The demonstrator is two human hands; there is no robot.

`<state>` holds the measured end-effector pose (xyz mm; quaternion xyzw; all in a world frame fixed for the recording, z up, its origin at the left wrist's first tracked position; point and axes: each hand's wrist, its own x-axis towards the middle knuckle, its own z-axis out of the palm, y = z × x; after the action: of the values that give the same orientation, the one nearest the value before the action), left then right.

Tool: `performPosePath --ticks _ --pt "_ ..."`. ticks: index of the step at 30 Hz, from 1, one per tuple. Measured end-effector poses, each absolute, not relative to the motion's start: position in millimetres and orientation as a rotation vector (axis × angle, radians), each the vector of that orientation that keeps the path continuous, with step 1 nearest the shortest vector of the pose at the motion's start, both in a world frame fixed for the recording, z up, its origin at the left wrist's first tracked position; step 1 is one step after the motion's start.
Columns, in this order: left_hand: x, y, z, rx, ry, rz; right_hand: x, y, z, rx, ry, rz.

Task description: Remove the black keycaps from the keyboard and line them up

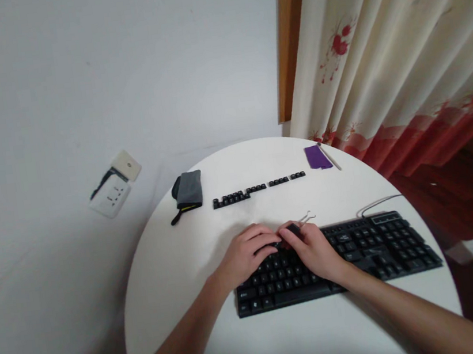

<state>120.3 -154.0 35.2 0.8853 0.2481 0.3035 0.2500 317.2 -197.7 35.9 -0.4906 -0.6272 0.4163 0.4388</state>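
A black keyboard (360, 253) lies on a round white table (175, 278). My left hand (246, 254) rests on the keyboard's upper left part, fingers curled down against the keys. My right hand (313, 248) is beside it, its fingertips pinching a small black keycap (294, 229) with a wire keycap puller (307, 217) just behind. A row of loose black keycaps (258, 190) lies farther back on the table, apart from both hands.
A grey pouch with a black strap (187, 192) sits at the table's back left. A purple cloth (317, 156) and a thin stick (330, 158) lie at the back right. A wall socket (111, 198) is on the left; curtains (398, 51) hang on the right.
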Motion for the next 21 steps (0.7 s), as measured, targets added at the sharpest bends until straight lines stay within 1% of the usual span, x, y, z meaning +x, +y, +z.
performPosePath --ticks 12,18,21 --pt "122 -159 38 2.307 0.687 0.836 316 -197 35 -1.235 -1.49 1.097" --pt "121 -153 34 2.256 0.777 0.993 324 -196 37 -1.255 -1.533 0.86" --pt "121 -152 34 2.259 0.843 1.034 325 -197 40 -1.178 -1.622 0.876"
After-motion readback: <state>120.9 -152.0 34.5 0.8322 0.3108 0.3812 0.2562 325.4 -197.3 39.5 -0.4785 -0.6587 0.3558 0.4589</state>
